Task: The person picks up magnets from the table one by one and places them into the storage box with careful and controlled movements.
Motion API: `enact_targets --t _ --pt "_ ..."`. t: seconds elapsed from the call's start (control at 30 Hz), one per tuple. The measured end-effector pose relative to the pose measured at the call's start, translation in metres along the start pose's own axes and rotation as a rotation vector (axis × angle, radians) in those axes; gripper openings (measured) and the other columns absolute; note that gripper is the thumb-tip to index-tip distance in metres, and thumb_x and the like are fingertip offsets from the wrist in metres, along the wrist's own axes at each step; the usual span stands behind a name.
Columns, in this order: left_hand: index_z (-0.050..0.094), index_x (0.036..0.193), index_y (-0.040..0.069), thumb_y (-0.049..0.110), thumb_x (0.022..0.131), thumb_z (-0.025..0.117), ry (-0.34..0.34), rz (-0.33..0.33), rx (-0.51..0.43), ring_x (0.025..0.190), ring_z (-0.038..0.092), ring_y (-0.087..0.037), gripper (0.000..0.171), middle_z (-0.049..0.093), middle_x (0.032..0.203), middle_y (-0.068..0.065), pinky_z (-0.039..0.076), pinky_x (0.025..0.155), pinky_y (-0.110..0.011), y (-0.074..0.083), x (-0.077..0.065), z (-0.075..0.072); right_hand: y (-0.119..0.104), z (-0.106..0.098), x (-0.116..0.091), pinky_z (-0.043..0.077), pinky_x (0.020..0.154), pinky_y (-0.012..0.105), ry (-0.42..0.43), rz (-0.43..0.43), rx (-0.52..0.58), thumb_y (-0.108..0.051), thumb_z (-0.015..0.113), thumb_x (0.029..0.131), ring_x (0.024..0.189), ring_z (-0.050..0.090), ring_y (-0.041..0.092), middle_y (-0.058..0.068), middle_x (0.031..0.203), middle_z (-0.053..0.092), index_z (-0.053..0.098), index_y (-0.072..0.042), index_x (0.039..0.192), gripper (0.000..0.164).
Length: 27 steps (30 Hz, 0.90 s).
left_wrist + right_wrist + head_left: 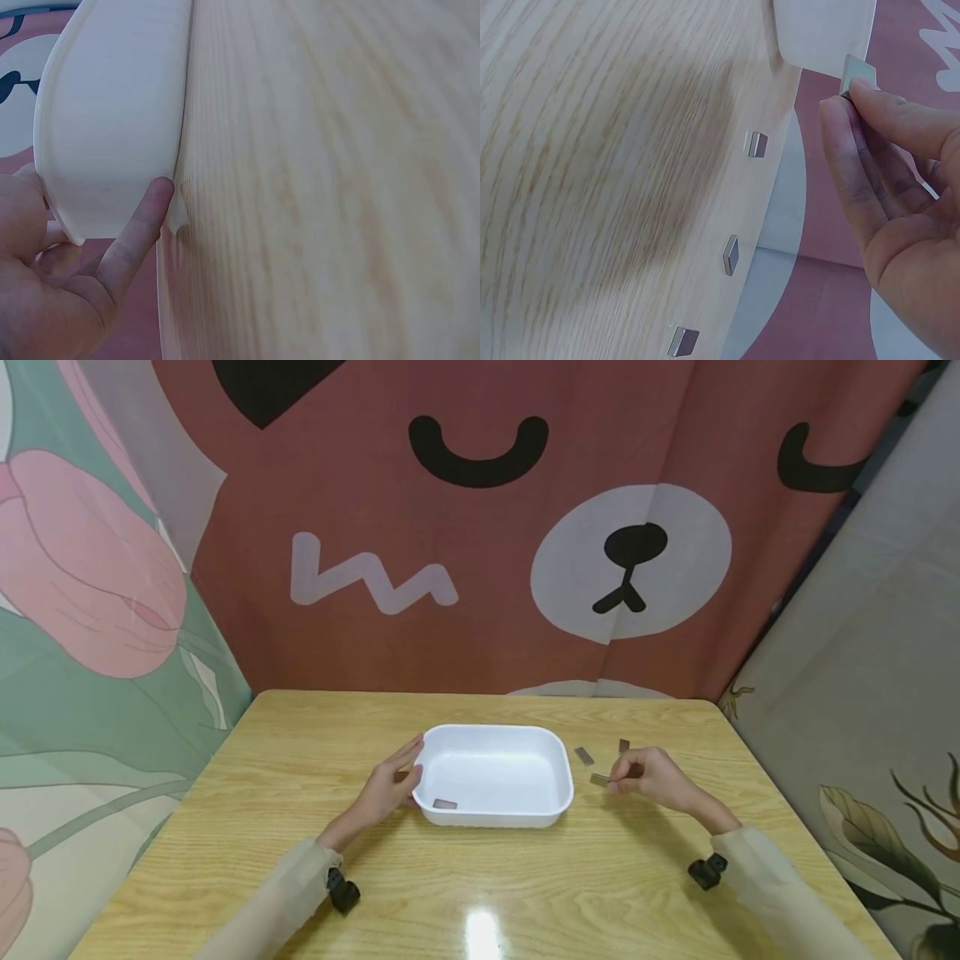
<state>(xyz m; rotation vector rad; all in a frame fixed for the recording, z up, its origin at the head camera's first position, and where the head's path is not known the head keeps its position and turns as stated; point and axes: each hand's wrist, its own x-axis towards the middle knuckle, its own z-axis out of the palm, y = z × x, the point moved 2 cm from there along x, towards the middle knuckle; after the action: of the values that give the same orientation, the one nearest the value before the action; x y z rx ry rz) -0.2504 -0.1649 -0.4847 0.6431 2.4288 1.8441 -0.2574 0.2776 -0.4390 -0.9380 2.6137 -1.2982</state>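
A white rectangular plastic tray [491,819] stands on the table. At its left end my left hand [392,787] holds the rim; in the left wrist view one fingertip of that hand [67,292] lies against the outer wall. To the right of the tray, my right hand [654,777] pinches a small flat rectangular piece [857,73] with a shiny, metal-like face between thumb and fingertips, raised off the table in the right wrist view. Inside the tray, near its front left corner, lies a similar small piece [445,804].
More small rectangular pieces lie on the wooden table [450,885]: one piece [584,756] right of the tray, another piece [624,746] behind my right hand. The right wrist view has a third piece [682,341]. A patterned curtain [480,643] hangs behind the table.
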Motion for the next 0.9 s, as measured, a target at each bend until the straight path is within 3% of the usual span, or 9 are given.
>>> enact_targets --t 0.17,0.57,0.9 --pt "0.032 0.150 -0.008 -0.002 0.102 0.050 0.006 0.022 0.009 0.108 0.060 -0.051 0.052 0.019 0.161 -0.021 0.065 0.061 -0.033 0.000 0.001 -0.001 -0.003 0.000 0.003 0.062 0.058 0.042 0.001 0.000 -0.007 0.002 0.074 0.086 0.070 0.067 0.034 0.015 0.085 0.069 0.068 -0.005 0.079 0.011" --pt "0.030 0.150 -0.007 -0.001 0.102 0.050 -0.004 -0.011 0.017 0.110 0.059 -0.051 0.052 0.018 0.162 -0.018 0.065 0.063 -0.035 0.004 -0.001 -0.001 -0.009 0.000 0.005 0.064 0.061 0.039 0.006 0.018 0.027 0.006 0.074 0.085 0.072 0.067 0.019 0.016 0.088 0.068 0.069 -0.003 0.082 0.010" --pt "0.030 0.151 -0.006 -0.001 0.102 0.050 -0.005 0.001 0.007 0.110 0.059 -0.051 0.053 0.017 0.162 -0.017 0.065 0.063 -0.033 -0.002 0.000 0.000 -0.012 0.002 0.008 0.065 0.066 0.040 0.003 0.042 0.056 0.004 0.075 0.085 0.076 0.069 0.021 0.012 0.090 0.068 0.069 -0.002 0.080 0.010"
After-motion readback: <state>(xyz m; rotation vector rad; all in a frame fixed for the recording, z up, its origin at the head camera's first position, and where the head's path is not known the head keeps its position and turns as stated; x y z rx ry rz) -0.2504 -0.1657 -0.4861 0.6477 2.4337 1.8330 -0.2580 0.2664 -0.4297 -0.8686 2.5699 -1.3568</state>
